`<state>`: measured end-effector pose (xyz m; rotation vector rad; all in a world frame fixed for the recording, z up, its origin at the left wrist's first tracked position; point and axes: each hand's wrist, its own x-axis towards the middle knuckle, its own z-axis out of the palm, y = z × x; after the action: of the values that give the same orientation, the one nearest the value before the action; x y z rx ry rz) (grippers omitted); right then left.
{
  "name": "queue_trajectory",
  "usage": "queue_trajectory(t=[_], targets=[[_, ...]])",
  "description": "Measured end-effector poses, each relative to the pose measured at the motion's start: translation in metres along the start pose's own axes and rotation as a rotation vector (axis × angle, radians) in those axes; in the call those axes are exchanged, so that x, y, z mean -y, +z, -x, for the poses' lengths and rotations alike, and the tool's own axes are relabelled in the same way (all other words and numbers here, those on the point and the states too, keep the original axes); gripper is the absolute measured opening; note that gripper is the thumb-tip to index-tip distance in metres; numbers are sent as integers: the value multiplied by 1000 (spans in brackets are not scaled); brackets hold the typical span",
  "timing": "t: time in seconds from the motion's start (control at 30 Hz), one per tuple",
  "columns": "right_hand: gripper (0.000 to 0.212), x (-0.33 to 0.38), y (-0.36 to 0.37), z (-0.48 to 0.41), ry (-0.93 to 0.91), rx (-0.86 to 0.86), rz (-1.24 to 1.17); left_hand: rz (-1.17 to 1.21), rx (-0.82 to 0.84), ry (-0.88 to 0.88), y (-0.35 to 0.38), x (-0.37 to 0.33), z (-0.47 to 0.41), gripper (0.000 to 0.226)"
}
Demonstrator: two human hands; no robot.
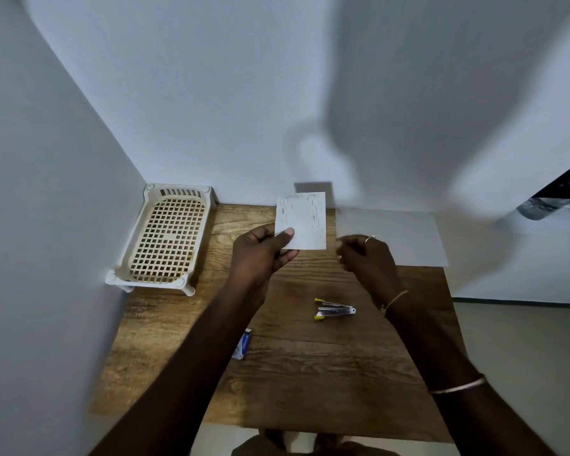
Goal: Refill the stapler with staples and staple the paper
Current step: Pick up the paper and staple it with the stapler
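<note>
No legible text anywhere.

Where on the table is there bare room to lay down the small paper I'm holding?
The widest bare wood is the near half of the table, in front of the stapler and right of the staple box. A smaller patch lies between the basket and the stapler. The far right corner is covered by a white sheet; your hands crowd the far middle.

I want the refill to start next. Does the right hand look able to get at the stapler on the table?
Probably yes. The right hand hovers loosely curled above the table, and the stapler lies open just below it, with nothing between them.
</note>
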<state>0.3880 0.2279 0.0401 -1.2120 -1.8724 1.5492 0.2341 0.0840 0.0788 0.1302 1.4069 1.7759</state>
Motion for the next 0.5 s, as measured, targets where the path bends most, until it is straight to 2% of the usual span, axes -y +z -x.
queue_trajectory(t=[0.07,0.13,0.23,0.33,0.5], targets=[[15,-28,6,5,-86,11,359,1,-11,-3,-3,1,0,21],[24,-53,11,14,-74,100,507,4,-21,-5,-6,1,0,23],[50,-80,17,25,-82,245,717,12,-34,-10,-9,2,-1,25],[59,-98,20,34,-150,311,854,11,-40,-7,-11,2,-2,25],[50,-108,25,34,-218,261,927,9,-48,-17,-12,4,-1,25]])
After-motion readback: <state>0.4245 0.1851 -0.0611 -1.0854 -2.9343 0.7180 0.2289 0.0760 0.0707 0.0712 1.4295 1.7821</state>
